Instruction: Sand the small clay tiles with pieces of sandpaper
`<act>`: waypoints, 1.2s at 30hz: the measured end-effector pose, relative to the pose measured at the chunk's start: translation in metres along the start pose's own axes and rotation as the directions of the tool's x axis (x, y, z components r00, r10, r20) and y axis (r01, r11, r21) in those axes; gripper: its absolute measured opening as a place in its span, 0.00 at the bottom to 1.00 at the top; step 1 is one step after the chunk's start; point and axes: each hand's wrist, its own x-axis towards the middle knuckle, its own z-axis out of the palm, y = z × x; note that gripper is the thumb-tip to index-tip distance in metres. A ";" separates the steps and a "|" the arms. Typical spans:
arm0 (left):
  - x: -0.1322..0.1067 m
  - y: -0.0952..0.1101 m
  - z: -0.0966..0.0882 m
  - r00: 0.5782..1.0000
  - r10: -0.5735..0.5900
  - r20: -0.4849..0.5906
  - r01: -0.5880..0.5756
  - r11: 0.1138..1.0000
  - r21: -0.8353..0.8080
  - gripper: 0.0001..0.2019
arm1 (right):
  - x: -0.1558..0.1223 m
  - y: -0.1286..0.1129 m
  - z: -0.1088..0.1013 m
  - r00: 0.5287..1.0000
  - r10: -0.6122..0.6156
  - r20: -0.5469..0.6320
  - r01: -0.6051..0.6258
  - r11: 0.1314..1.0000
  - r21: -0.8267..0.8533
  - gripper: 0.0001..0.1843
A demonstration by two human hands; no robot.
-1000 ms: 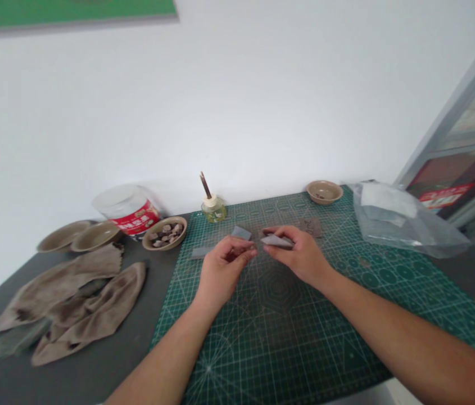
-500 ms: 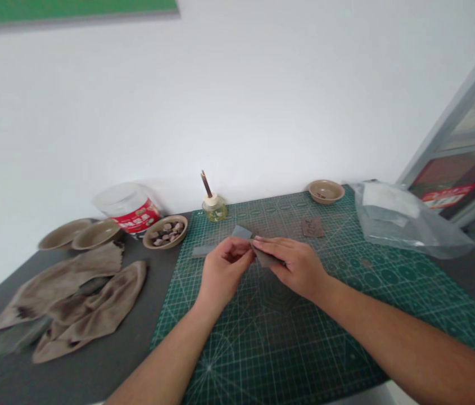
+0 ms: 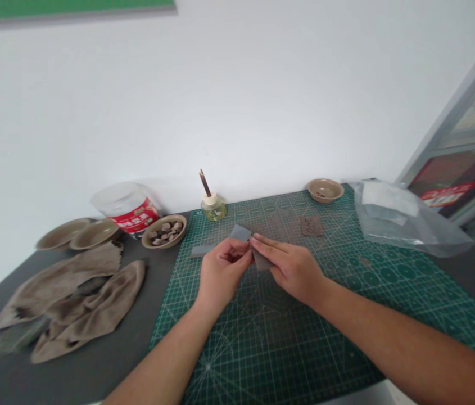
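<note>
Above the green cutting mat [image 3: 262, 349], my two hands meet at the fingertips. My left hand [image 3: 222, 273] is closed in a pinch around a tiny dark piece, mostly hidden by the fingers. A small folded grey-brown sheet, looking like sandpaper [image 3: 262, 261], is gripped in my right hand [image 3: 298, 267] and presses against that piece. Just beyond the left fingers lie grey strips [image 3: 240, 232] on the mat. To the right of them rests a brown square of sandpaper [image 3: 312, 226] with handwritten marks.
A bowl of brownish lumps [image 3: 164, 232] stands left of the mat, by a red-labelled plastic jar [image 3: 134, 216] and two bowls [image 3: 96, 235]. Brown cloths [image 3: 89, 315] lie at the left. Along the wall are a glass bottle [image 3: 213, 208], another bowl [image 3: 325, 191] and a plastic bag [image 3: 406, 225].
The folded sheet in my right hand has turned, and more of its flat face shows below the fingertips. The left hand keeps its pinch in nearly the same place.
</note>
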 end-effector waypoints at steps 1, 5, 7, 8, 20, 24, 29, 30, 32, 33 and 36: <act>0.000 0.001 0.000 1.000 0.003 0.000 -0.003 1.000 0.012 0.04 | 0.000 -0.001 0.000 1.000 -0.007 -0.001 0.007 1.000 -0.004 0.33; -0.001 0.005 0.002 1.000 0.003 -0.022 -0.003 1.000 -0.003 0.05 | 0.000 -0.002 0.000 1.000 0.006 -0.015 -0.006 1.000 0.010 0.34; -0.001 0.006 0.002 1.000 -0.001 -0.012 0.001 1.000 -0.019 0.05 | -0.001 -0.001 0.001 1.000 0.007 -0.030 -0.006 1.000 0.015 0.34; -0.002 0.007 0.002 1.000 0.001 -0.009 -0.001 1.000 -0.022 0.05 | -0.001 -0.001 0.001 0.999 -0.005 -0.036 0.005 1.000 0.015 0.34; -0.004 0.010 0.002 0.999 0.037 -0.028 -0.038 0.998 -0.051 0.05 | -0.003 0.001 0.000 0.999 0.011 -0.042 -0.010 0.999 0.044 0.34; -0.005 0.014 0.002 0.999 0.017 -0.029 -0.020 0.997 -0.079 0.08 | -0.001 0.005 -0.001 0.983 0.162 -0.088 -0.156 0.985 0.069 0.28; -0.003 0.008 0.003 0.999 0.030 -0.033 -0.031 0.999 -0.023 0.09 | 0.001 -0.001 -0.002 0.951 0.253 -0.177 -0.230 0.963 0.140 0.24; -0.002 0.006 0.003 0.999 0.028 -0.023 -0.029 0.999 -0.015 0.09 | 0.001 -0.003 -0.001 0.954 0.236 -0.184 -0.209 0.965 0.157 0.24; 0.000 0.003 0.002 1.000 0.027 0.005 -0.027 1.000 -0.003 0.08 | 0.000 -0.006 -0.001 0.966 0.180 -0.184 -0.148 0.973 0.176 0.22; 0.000 0.001 0.002 0.999 0.031 0.020 -0.031 1.000 0.003 0.08 | 0.000 -0.007 0.000 0.973 0.147 -0.178 -0.116 0.978 0.176 0.22; -0.001 -0.001 0.001 0.998 0.055 0.042 -0.057 0.998 0.040 0.08 | -0.001 -0.006 0.000 0.992 0.035 -0.118 -0.019 0.991 0.134 0.24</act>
